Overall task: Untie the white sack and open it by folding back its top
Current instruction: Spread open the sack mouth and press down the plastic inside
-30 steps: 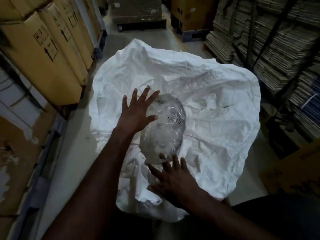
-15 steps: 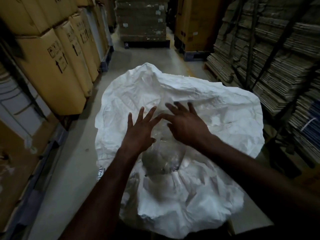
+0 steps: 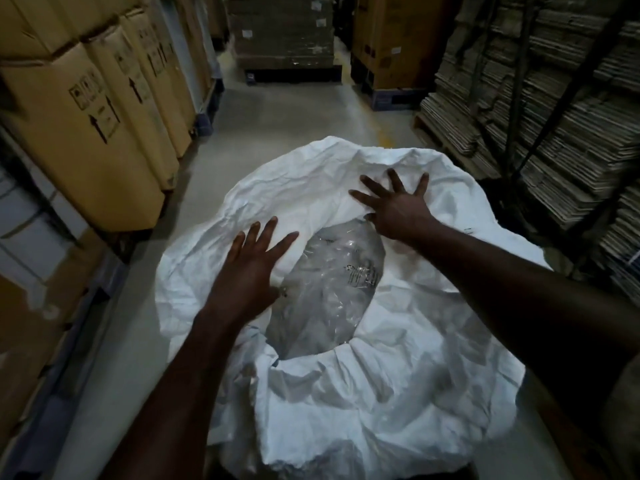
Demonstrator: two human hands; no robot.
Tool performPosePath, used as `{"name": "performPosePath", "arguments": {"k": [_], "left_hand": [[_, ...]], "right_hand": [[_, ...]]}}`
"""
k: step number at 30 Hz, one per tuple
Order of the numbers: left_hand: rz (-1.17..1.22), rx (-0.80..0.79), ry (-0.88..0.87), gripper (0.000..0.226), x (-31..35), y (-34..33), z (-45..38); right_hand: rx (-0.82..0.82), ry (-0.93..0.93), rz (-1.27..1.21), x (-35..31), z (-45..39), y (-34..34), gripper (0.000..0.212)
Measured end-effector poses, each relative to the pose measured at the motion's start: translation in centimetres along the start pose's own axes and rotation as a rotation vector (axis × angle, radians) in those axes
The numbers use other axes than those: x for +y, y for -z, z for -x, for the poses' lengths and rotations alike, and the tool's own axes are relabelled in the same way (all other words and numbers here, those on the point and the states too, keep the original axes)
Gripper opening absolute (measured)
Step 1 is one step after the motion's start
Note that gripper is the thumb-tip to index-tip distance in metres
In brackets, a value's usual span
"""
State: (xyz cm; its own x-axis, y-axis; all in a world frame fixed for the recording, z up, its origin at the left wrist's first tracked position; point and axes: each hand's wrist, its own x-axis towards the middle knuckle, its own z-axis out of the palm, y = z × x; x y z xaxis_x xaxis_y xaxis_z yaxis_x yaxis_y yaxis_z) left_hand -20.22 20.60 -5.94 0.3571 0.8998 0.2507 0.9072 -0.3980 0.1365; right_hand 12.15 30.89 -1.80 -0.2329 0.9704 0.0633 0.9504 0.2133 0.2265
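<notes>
A large white sack [image 3: 408, 386] stands in front of me in a warehouse aisle, its crumpled top spread outward around a wide mouth. Inside the mouth shows a clear plastic liner [image 3: 329, 292] with dark print on it. My left hand [image 3: 251, 271] lies flat, fingers spread, on the sack's fabric at the left rim of the mouth. My right hand [image 3: 394, 206] presses flat with fingers spread on the far rim, beyond the liner. Neither hand holds anything. No tie or string is visible.
Tall cardboard boxes [image 3: 86, 133] on pallets line the left side. Stacks of flattened cardboard [image 3: 540, 109] fill the right. More palletised boxes [image 3: 284, 32] stand at the aisle's far end. Grey concrete floor [image 3: 270, 116] runs between them.
My right hand moved from the near rim, over the liner, out to the far rim. The left hand shifted left. The mouth is wider and more liner shows.
</notes>
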Motion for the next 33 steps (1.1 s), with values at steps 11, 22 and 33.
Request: {"name": "performPosePath", "arguments": {"k": [11,22,33], "left_hand": [[0.183,-0.115,0.208,0.101,-2.2,-0.9,-0.3],[-0.261,-0.111,-0.035,0.075,-1.3,0.1,-1.6],[-0.355,-0.515,0.098,0.086,-6.6,3.8,-6.3]], "right_hand": [[-0.254,-0.024,0.031,-0.6,-0.9,-0.1,0.069],[-0.166,0.143,-0.007,-4.4,8.7,2.9,0.07],[-0.447,0.094,0.256,5.4,11.1,-0.8,0.07]]}}
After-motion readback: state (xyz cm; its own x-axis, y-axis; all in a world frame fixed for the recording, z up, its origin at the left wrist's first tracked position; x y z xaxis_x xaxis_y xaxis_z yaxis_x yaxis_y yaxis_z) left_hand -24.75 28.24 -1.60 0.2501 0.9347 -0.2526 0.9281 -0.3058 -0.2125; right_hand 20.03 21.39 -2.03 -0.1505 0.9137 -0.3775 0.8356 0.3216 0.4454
